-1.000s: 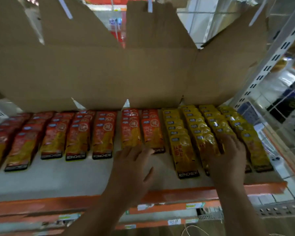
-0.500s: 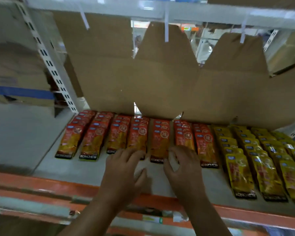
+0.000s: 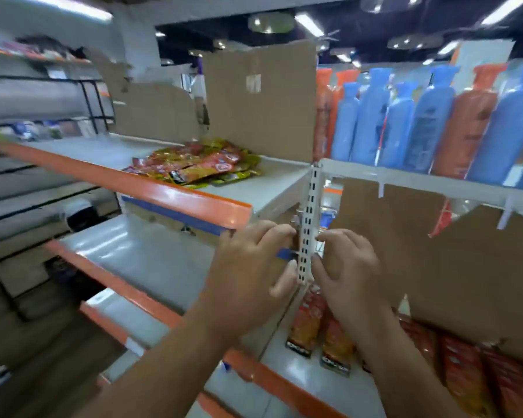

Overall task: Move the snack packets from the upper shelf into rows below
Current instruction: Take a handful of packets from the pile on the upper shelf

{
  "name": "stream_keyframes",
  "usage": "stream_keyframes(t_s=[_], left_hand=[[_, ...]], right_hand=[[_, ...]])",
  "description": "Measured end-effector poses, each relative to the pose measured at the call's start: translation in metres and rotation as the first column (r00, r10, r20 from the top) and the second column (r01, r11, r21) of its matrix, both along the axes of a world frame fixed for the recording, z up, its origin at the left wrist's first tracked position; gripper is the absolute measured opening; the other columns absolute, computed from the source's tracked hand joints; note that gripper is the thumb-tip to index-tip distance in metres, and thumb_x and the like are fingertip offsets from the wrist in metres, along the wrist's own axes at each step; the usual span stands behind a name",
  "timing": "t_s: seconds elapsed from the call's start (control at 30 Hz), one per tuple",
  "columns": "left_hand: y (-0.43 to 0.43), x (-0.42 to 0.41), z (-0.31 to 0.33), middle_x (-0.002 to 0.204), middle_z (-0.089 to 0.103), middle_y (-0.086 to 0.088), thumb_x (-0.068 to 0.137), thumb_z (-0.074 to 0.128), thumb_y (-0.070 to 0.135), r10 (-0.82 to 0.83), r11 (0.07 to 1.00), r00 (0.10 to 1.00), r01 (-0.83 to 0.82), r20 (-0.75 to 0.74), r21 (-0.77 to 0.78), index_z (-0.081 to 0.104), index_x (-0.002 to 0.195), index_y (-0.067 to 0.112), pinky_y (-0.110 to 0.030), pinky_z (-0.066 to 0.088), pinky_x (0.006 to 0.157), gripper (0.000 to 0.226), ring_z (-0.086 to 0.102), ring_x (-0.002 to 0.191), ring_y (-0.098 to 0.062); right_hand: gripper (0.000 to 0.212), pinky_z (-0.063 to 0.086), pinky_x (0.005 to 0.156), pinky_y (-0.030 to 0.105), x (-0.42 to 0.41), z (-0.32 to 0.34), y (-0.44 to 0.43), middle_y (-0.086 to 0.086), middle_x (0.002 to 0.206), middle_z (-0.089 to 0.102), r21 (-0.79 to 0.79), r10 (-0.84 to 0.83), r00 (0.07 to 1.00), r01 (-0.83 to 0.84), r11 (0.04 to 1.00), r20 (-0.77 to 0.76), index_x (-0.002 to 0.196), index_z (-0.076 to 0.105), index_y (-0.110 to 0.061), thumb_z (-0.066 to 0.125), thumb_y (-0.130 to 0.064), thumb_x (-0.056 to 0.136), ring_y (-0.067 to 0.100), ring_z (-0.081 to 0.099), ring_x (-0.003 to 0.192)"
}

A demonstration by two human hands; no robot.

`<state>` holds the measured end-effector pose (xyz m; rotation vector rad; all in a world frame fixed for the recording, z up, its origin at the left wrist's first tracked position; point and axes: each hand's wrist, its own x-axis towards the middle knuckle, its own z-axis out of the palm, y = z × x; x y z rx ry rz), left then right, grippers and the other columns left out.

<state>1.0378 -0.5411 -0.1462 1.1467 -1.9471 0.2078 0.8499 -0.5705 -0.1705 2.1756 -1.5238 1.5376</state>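
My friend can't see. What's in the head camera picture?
A person's empty left hand and right hand hover before a white slotted post. Up left, a loose pile of red and yellow snack packets lies on an orange-edged shelf; down right, red packets lie in rows. Blue and orange bottles stand upper right.

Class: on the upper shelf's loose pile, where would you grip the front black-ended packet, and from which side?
Probably pinch the black-ended packet by that dark end, coming from the aisle over the orange shelf lip. That end faces outward, and cardboard walls off the back.
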Motion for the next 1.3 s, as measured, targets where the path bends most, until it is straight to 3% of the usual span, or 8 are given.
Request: stream_keyframes(t_s=[0.07,0.17,0.3,0.53,0.73,0.97,1.07,1.3], left_hand=[[0.009,0.033,0.031,0.117,0.063,0.014,0.086,0.064,0.035,-0.032,0.999,0.999,0.031,0.036,0.018,0.062,0.126,0.031,-0.03,0.051,0.081,0.04,0.065,0.096,-0.013],[0.018,0.071,0.064,0.105,0.068,0.012,0.088,0.061,0.037,-0.025,0.999,0.99,0.031,0.141,-0.04,0.067,0.122,0.03,-0.033,0.052,0.076,0.035,0.065,0.09,-0.012],[0.005,0.117,0.099,0.112,0.069,0.017,0.09,0.058,0.041,0.083,0.992,0.994,-0.076,0.068,-0.098,0.068,0.124,0.033,-0.02,0.046,0.081,0.037,0.06,0.096,0.0],[-0.052,0.176,0.139,0.098,0.067,0.019,0.092,0.063,0.04,0.198,0.98,0.979,-0.198,0.042,-0.001,0.067,0.112,0.038,-0.024,0.048,0.074,0.02,0.061,0.09,-0.001],[-0.113,0.203,0.166,0.097,0.068,0.016,0.094,0.066,0.038,0.179,0.983,0.982,-0.181,0.066,0.034,0.07,0.112,0.034,-0.027,0.054,0.076,0.019,0.064,0.085,-0.002],[-0.187,0.245,0.164,0.09,0.068,0.017,0.092,0.065,0.039,0.138,0.979,0.988,-0.146,0.069,0.141,0.07,0.101,0.034,-0.038,0.058,0.08,0.012,0.065,0.084,-0.005],[-0.219,0.27,0.16,0.086,0.069,0.019,0.086,0.06,0.046,0.094,0.97,0.99,-0.115,0.106,0.215,0.071,0.097,0.034,-0.04,0.059,0.08,0.02,0.066,0.084,-0.006],[-0.3,0.344,0.159,0.089,0.068,0.017,0.089,0.069,0.046,-0.086,0.941,0.972,0.008,0.218,0.339,0.072,0.096,0.036,-0.033,0.054,0.077,0.013,0.064,0.084,-0.003]], right_hand=[[0.023,0.036,0.084,0.017,0.031,0.037,-0.012,0.0,0.105,0.068,-0.107,0.033,0.999,-0.033,0.994,0.0,0.105,0.072,-0.015,0.073,-0.015,0.082,0.02,0.058,0.1],[0.023,0.035,0.081,0.018,0.065,0.092,-0.025,-0.01,0.102,0.062,-0.174,0.112,0.993,-0.106,0.979,0.025,0.108,0.07,-0.018,0.065,-0.024,0.086,0.015,0.058,0.098],[0.014,0.044,0.081,0.03,0.094,0.15,-0.047,-0.015,0.096,0.058,-0.234,0.205,0.979,-0.202,0.951,-0.013,0.103,0.069,-0.018,0.071,-0.019,0.089,0.016,0.059,0.094],[0.011,0.038,0.07,0.027,0.138,0.211,-0.096,-0.014,0.089,0.059,0.0,0.267,0.935,-0.275,0.962,-0.235,0.097,0.067,-0.03,0.071,-0.037,0.089,0.012,0.056,0.085],[0.01,0.057,0.076,0.036,0.168,0.244,-0.134,-0.015,0.093,0.066,0.119,0.256,0.889,-0.228,0.966,-0.38,0.093,0.068,-0.036,0.069,-0.045,0.087,0.01,0.063,0.083],[0.016,0.053,0.081,0.035,0.21,0.265,-0.174,-0.019,0.104,0.064,0.276,0.253,0.731,-0.092,0.957,-0.633,0.107,0.066,-0.041,0.066,-0.047,0.092,0.008,0.061,0.092],[0.02,0.054,0.089,0.039,0.238,0.273,-0.195,-0.018,0.107,0.064,0.303,0.232,0.646,-0.001,0.953,-0.728,0.111,0.065,-0.041,0.064,-0.048,0.092,0.007,0.061,0.095],[0.023,0.056,0.088,0.044,0.303,0.275,-0.245,-0.021,0.097,0.066,0.411,0.2,0.606,0.232,0.882,-0.77,0.101,0.064,-0.049,0.064,-0.055,0.08,0.008,0.064,0.093]])
